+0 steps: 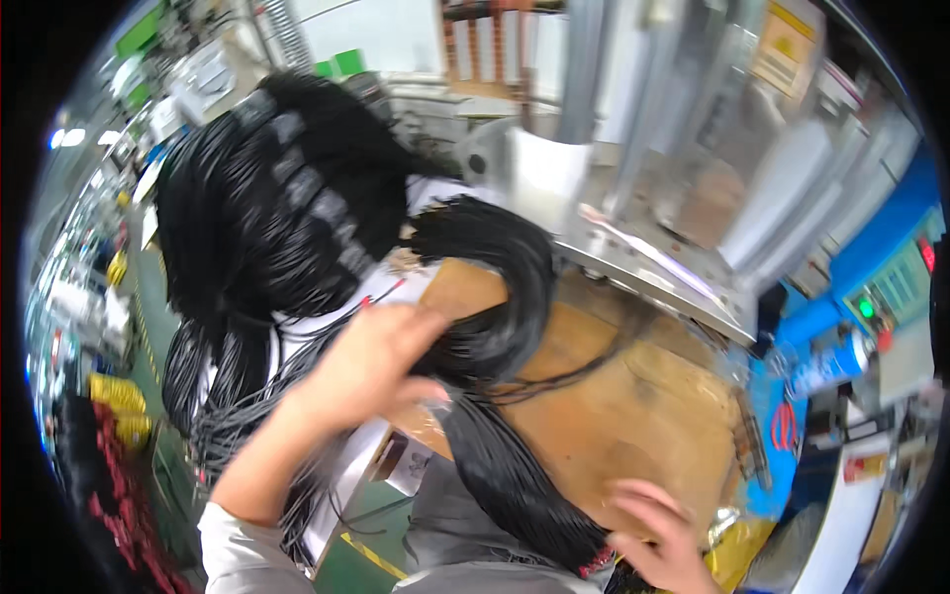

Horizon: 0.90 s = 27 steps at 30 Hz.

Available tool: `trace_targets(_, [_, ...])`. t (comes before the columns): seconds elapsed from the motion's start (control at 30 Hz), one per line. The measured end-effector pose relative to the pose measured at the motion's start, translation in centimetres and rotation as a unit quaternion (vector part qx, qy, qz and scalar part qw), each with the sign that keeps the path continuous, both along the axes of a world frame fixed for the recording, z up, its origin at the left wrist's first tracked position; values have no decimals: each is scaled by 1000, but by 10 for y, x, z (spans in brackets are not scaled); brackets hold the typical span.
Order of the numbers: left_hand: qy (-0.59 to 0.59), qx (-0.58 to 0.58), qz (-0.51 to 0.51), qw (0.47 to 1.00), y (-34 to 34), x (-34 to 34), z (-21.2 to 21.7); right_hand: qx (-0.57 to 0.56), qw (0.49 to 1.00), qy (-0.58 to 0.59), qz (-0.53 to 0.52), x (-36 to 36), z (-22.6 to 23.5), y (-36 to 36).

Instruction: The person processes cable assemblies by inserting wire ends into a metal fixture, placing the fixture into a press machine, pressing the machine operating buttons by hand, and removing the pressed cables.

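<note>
My left hand (pixel 371 361) reaches over the loose black cables, thumb apart from the fingers, holding nothing that shows. Beside its fingertips, a curved bundle of black cables (pixel 529 287) bends round on the brown worktop (pixel 604 396). Another long black cable bundle (pixel 505 460) slants toward me over the near edge and ends in small red tips (pixel 597 562). Close to those tips, my right hand (pixel 658 540) is open, fingers stretched out and slightly blurred. Single cable ends with red tips (pixel 381 294) lie just beyond my left hand.
A big heap of black cables (pixel 287 198) is piled at the left. Behind the worktop stands a machine with a metal plate (pixel 663 272) and upright posts. A blue-and-white spray can (pixel 831 368) and red-handled tool (pixel 783 426) lie at the right.
</note>
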<state>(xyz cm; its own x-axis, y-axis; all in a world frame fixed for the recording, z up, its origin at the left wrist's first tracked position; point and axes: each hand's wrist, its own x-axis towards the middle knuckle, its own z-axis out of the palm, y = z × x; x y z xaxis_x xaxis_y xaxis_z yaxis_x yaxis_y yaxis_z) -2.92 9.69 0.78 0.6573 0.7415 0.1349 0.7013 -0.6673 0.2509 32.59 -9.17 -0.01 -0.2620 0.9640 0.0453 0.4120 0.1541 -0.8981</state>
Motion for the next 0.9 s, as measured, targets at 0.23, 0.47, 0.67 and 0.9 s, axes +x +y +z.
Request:
trace_targets(0.23, [116, -278, -13, 953, 81, -81, -23, 5, 753, 422, 505, -220, 62, -19])
trace_targets(0.47, [147, -362, 4, 920, 94, -44, -35, 63, 745, 441, 497, -198, 57, -15])
trace_targets(0.67, [78, -367, 63, 925, 78, -60, -22, 74, 706, 450, 542, -199, 62, -19])
trace_targets(0.9, [17, -249, 94, 964, 37, -59, 15, 81, 661, 454, 592, -190, 63, -13])
